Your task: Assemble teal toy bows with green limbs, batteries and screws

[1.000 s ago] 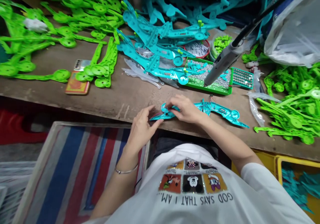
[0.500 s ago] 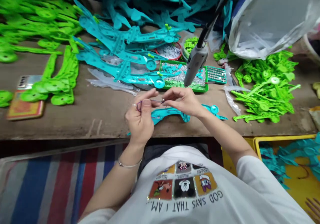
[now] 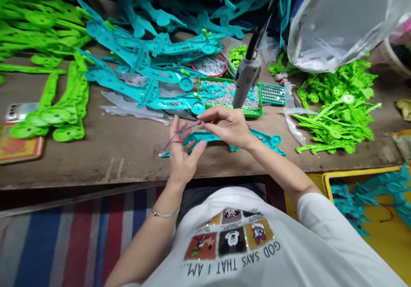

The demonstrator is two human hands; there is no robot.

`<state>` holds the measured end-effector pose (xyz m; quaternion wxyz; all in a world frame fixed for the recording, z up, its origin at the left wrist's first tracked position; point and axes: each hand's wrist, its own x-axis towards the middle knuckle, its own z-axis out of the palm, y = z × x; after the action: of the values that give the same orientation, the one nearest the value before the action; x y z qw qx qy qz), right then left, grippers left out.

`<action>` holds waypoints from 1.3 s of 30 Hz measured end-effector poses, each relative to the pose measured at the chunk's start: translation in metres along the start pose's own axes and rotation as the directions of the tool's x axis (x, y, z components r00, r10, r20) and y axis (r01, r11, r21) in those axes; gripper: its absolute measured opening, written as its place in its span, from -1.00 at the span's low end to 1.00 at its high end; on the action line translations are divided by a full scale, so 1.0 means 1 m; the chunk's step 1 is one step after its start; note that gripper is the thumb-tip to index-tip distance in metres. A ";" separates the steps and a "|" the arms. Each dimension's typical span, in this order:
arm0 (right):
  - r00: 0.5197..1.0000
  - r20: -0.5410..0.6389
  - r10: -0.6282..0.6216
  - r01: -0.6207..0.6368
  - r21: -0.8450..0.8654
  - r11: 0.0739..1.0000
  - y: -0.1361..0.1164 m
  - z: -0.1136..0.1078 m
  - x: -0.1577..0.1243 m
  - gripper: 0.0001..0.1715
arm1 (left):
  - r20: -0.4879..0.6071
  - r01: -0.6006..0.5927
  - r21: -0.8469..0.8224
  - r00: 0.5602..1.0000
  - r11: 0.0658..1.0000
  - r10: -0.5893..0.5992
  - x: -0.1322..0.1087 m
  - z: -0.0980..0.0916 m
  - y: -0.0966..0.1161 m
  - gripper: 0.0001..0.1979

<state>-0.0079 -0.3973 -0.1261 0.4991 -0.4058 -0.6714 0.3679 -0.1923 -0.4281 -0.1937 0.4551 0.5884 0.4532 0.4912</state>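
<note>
My left hand [image 3: 182, 152] hovers over the near edge of the brown workbench [image 3: 122, 146], its fingers loosely curled round thin red and blue wires [image 3: 180, 135]. My right hand [image 3: 228, 127] pinches the other end of those wires just above a long teal plastic part [image 3: 257, 138] lying flat on the bench. Both hands are close together, right in front of my body.
A hanging electric screwdriver [image 3: 245, 78] points down at a green tray of screws [image 3: 224, 101]. Teal parts [image 3: 150, 64] pile up behind, green parts [image 3: 337, 103] lie right and left. A phone [image 3: 17, 111] rests far left, a yellow bin [image 3: 369, 193] low right.
My left hand has dropped and opened somewhat, and the wires now stretch out between the two hands. The view has shifted slightly to the right.
</note>
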 end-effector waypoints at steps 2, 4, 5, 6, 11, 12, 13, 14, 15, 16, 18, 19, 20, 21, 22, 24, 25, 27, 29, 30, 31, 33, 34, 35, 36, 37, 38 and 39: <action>0.998 -0.051 0.030 -0.030 0.006 1.000 0.002 0.001 -0.001 -0.70 | -0.029 0.027 0.035 0.999 0.999 -0.026 -0.001 0.005 0.002 0.20; 0.997 -0.055 0.046 -0.044 0.027 0.999 0.002 0.002 -0.001 -0.68 | -0.061 0.054 0.078 0.997 0.995 -0.050 -0.001 0.009 0.002 0.30; 0.998 -0.047 0.039 -0.037 0.042 0.998 0.001 0.003 -0.002 -0.68 | -0.061 0.067 0.114 0.996 0.991 -0.061 -0.002 0.011 0.002 0.30; 0.999 -0.044 0.025 -0.023 0.057 0.998 -0.001 0.003 -0.002 -0.68 | -0.047 0.078 0.166 0.996 0.983 -0.071 -0.002 0.012 0.001 0.29; 0.994 -0.107 -0.008 0.018 0.094 0.995 -0.011 -0.004 -0.002 -0.70 | 0.089 0.009 0.442 0.995 0.897 -0.054 -0.006 0.014 -0.004 0.06; 0.994 -0.109 -0.005 0.015 0.092 0.996 -0.012 -0.007 -0.002 -0.72 | 0.113 -0.013 0.453 0.993 0.891 -0.043 -0.006 0.013 -0.003 -0.01; 0.994 -0.106 -0.004 0.013 0.083 0.996 -0.014 -0.010 -0.003 -0.74 | 0.128 -0.026 0.449 0.991 0.893 -0.036 -0.007 0.013 0.000 -0.07; 0.995 -0.099 -0.006 0.012 0.068 0.998 -0.015 -0.013 -0.003 -0.77 | 0.136 -0.030 0.426 0.990 0.904 -0.031 -0.007 0.014 0.004 -0.10; 0.996 -0.089 -0.010 0.014 0.052 0.999 -0.017 -0.016 -0.003 -0.80 | 0.147 -0.029 0.370 0.989 0.929 -0.028 -0.006 0.015 0.010 -0.10; 0.997 -0.075 -0.016 0.019 0.037 0.999 -0.018 -0.019 -0.002 -0.82 | 0.166 -0.023 0.270 0.986 0.962 -0.023 -0.004 0.016 0.017 -0.09; 0.998 -0.031 -0.048 0.049 0.017 0.999 -0.023 -0.024 -0.001 -0.84 | 0.195 0.018 -0.032 0.981 0.999 -0.011 0.003 0.021 0.033 -0.16; 0.998 -0.010 -0.067 0.068 0.007 0.998 -0.026 -0.027 0.000 -0.85 | 0.189 0.054 -0.190 0.982 0.980 -0.018 0.008 0.024 0.043 -0.24; 0.997 0.003 -0.083 0.083 -0.007 0.997 -0.030 -0.030 0.001 -0.86 | 0.163 0.087 -0.318 0.986 0.944 -0.036 0.013 0.028 0.052 -0.33; 0.996 -0.002 -0.094 0.094 -0.027 0.995 -0.036 -0.033 0.002 -0.86 | 0.120 0.109 -0.405 0.991 0.908 -0.065 0.018 0.031 0.062 -0.40; 0.995 -0.025 -0.096 0.094 -0.056 0.994 -0.043 -0.036 0.002 -0.86 | 0.070 0.119 -0.455 0.993 0.882 -0.098 0.023 0.033 0.070 -0.45; 0.986 -0.146 -0.081 0.061 -0.132 0.989 -0.060 -0.047 0.000 -0.86 | 0.001 0.114 -0.488 0.992 0.866 -0.129 0.030 0.036 0.083 -0.51; 0.969 -0.232 -0.082 0.043 -0.171 0.984 -0.070 -0.054 -0.003 -0.87 | -0.018 0.097 -0.491 0.992 0.866 -0.122 0.032 0.036 0.087 -0.53; 0.895 -0.422 -0.144 0.050 -0.226 0.973 -0.089 -0.071 -0.010 -0.90 | -0.032 0.072 -0.494 0.994 0.866 -0.101 0.031 0.035 0.089 -0.56; 0.769 -0.579 -0.271 0.116 -0.291 0.950 -0.102 -0.095 -0.021 -0.94 | -0.046 0.062 -0.494 0.994 0.867 -0.097 0.027 0.032 0.085 -0.56; 0.697 -0.634 -0.335 0.141 -0.337 0.931 -0.105 -0.109 -0.028 -0.93 | -0.052 0.063 -0.488 0.994 0.870 -0.101 0.024 0.030 0.082 -0.56; 0.626 -0.678 -0.385 0.139 -0.389 0.911 -0.107 -0.124 -0.037 -0.92 | -0.057 0.067 -0.476 0.993 0.877 -0.107 0.022 0.028 0.078 -0.56; 0.514 -0.741 -0.432 0.063 -0.470 0.880 -0.104 -0.154 -0.056 -0.89 | -0.086 0.066 -0.449 0.989 0.891 -0.117 0.020 0.024 0.071 -0.57; 0.474 -0.769 -0.428 0.005 -0.483 0.875 -0.100 -0.169 -0.067 -0.87 | -0.109 0.061 -0.437 0.987 0.897 -0.120 0.021 0.022 0.068 -0.57; 0.436 -0.798 -0.416 -0.039 -0.479 0.877 -0.096 -0.183 -0.077 -0.84 | -0.137 0.054 -0.426 0.983 0.903 -0.124 0.021 0.022 0.066 -0.56; 0.395 -0.826 -0.402 -0.073 -0.464 0.883 -0.093 -0.195 -0.088 -0.82 | -0.162 0.052 -0.418 0.978 0.907 -0.131 0.023 0.021 0.066 -0.55; 0.354 -0.851 -0.387 -0.092 -0.443 0.892 -0.090 -0.205 -0.098 -0.80 | -0.172 0.056 -0.413 0.975 0.909 -0.138 0.024 0.022 0.066 -0.54; 0.320 -0.872 -0.370 -0.099 -0.419 0.903 -0.090 -0.213 -0.107 -0.79 | -0.169 0.063 -0.411 0.975 0.909 -0.144 0.025 0.024 0.067 -0.55; 0.291 -0.888 -0.355 -0.095 -0.396 0.913 -0.090 -0.219 -0.114 -0.78 | -0.146 0.075 -0.413 0.978 0.907 -0.148 0.025 0.026 0.069 -0.56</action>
<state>0.2078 -0.5181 -0.0366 0.7387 -0.5728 -0.3336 -0.1219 -0.1577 -0.4184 -0.1246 0.5533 0.4090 0.4125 0.5971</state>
